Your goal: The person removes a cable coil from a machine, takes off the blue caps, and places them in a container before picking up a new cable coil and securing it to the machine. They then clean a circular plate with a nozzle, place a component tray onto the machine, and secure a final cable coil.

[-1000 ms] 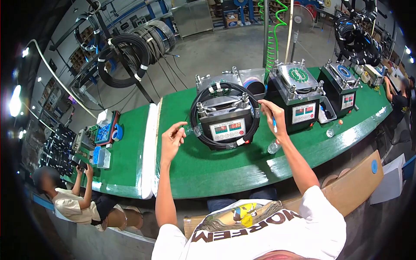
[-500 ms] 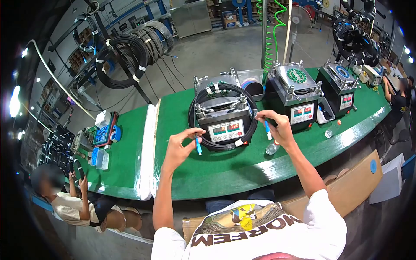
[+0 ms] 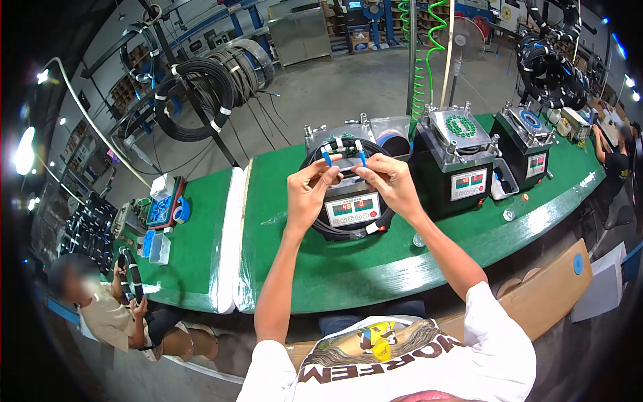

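My left hand point(image 3: 310, 201) pinches a blue cable connector point(image 3: 326, 158), its tip pointing up. Level with it, another blue connector point(image 3: 362, 157) is held upright between the fingers of my right hand point(image 3: 390, 186). Both hands are raised close together in front of a metal machine point(image 3: 353, 210) with a red and green digital display. A taped coil of black cable point(image 3: 390, 216) lies around this machine, partly hidden behind my hands. Green fittings on the machine's top plate show just beyond the connectors.
Two similar machines point(image 3: 469, 183) point(image 3: 538, 164) stand to the right on the green bench point(image 3: 288, 275). Small clear jars point(image 3: 509, 214) sit near its front edge. A co-worker point(image 3: 127, 301) at left holds a black cable coil; another person point(image 3: 615, 161) works at far right.
Both hands have come together and up in front of the machine, turning the connectors from pointing down to pointing up. The display reading has changed. The left co-worker's hands and coil have shifted.
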The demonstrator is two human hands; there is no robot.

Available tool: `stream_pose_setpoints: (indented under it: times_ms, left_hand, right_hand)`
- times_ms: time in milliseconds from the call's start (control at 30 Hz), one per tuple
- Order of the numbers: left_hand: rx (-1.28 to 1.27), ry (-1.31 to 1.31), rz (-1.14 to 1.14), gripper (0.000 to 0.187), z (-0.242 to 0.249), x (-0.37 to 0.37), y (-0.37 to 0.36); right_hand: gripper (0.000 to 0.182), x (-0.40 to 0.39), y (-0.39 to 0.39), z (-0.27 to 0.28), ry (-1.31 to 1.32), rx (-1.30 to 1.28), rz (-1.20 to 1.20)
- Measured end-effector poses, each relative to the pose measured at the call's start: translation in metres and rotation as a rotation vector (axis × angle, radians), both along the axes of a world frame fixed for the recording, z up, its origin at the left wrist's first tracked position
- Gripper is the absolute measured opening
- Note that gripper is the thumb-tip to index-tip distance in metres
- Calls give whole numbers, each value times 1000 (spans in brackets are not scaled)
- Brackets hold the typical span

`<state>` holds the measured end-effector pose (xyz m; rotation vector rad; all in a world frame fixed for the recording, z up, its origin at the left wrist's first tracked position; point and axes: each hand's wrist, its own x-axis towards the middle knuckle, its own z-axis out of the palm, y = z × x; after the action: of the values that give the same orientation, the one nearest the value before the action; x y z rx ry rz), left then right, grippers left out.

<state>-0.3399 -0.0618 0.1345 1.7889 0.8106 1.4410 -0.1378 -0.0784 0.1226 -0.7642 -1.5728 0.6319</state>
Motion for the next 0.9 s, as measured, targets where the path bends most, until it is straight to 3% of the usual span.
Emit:
stream_pose_setpoints:
  times_ms: [200, 333, 567, 900]
  left_hand:
    - [-58, -55, -71, 23, -5, 16, 9]
    - [-242, -370, -232, 22, -15, 16, 16]
    - [-227, -332, -105, 23, 7, 27, 9]
    - [-328, -520, -246, 24, -12, 22, 18]
  right_hand:
    - [18, -13, 10, -6, 146, -132, 120]
    - [20, -14, 14, -10, 79, -239, 67]
    - [22, -16, 13, -14, 17, -126, 83]
    - [25, -14, 7, -13, -25, -109, 124]
